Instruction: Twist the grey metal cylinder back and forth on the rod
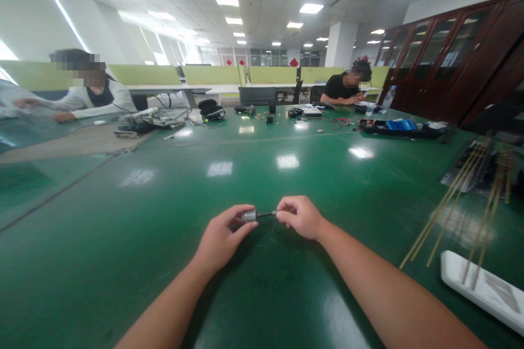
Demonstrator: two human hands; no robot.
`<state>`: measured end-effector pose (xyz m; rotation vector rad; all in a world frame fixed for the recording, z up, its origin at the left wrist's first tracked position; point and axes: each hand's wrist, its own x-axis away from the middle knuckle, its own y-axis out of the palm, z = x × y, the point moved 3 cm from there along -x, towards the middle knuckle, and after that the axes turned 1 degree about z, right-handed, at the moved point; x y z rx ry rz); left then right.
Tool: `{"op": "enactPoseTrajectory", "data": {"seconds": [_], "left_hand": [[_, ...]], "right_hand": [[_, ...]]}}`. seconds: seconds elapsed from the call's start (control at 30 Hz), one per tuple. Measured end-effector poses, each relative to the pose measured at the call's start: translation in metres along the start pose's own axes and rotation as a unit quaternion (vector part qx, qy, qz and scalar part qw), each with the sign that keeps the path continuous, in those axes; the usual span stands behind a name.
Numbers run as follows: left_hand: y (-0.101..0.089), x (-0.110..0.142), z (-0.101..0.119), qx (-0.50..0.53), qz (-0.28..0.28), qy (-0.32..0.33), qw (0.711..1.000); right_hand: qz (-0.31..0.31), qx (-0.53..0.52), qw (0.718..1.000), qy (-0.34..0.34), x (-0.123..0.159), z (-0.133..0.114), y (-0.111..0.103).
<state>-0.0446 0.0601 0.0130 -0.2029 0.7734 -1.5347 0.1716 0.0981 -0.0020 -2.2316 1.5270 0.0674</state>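
Observation:
My left hand (219,240) is closed round a small silver cylinder (249,216) that looks like a small motor, gripped between thumb and fingers. A thin dark rod or cable (266,214) sticks out of its right end. My right hand (303,218) pinches the far tip of that thin piece between thumb and forefinger. Both hands are just above the green tabletop (262,272), with the thin piece stretched level between them. Whether it is stiff or flexible, I cannot tell.
At the right, several thin brass-coloured rods (448,196) jut over the table near a white device (478,289). A black tray with blue items (401,126) lies farther back. Electronic parts (151,120) sit far left. Two people (98,92) (346,87) are seated across the table.

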Motion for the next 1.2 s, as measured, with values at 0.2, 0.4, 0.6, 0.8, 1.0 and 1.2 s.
{"op": "enactPoseTrajectory", "data": {"seconds": [0.2, 0.4, 0.6, 0.8, 1.0, 1.2], "left_hand": [[0.000, -0.001, 0.000, 0.002, 0.003, 0.004, 1.000], [-0.001, -0.001, 0.000, 0.014, 0.014, -0.006, 1.000], [-0.009, -0.001, -0.001, 0.009, 0.100, -0.034, 0.994], [-0.011, -0.004, -0.013, 0.173, 0.186, -0.097, 0.962], [-0.034, 0.009, 0.009, 0.243, 0.185, -0.149, 0.941], [-0.120, 0.103, -0.010, 0.046, 0.162, -0.235, 0.957]], "right_hand": [[0.001, -0.023, 1.000, 0.009, 0.000, 0.001, -0.001], [0.007, -0.139, 0.989, 0.039, -0.003, 0.003, -0.003], [0.049, -0.210, 0.973, 0.076, -0.011, 0.012, -0.010], [0.056, -0.215, 0.971, 0.093, -0.012, 0.018, -0.009], [0.050, -0.203, 0.974, 0.092, -0.011, 0.014, -0.005], [0.052, -0.192, 0.976, 0.091, -0.008, 0.009, -0.004]]}}
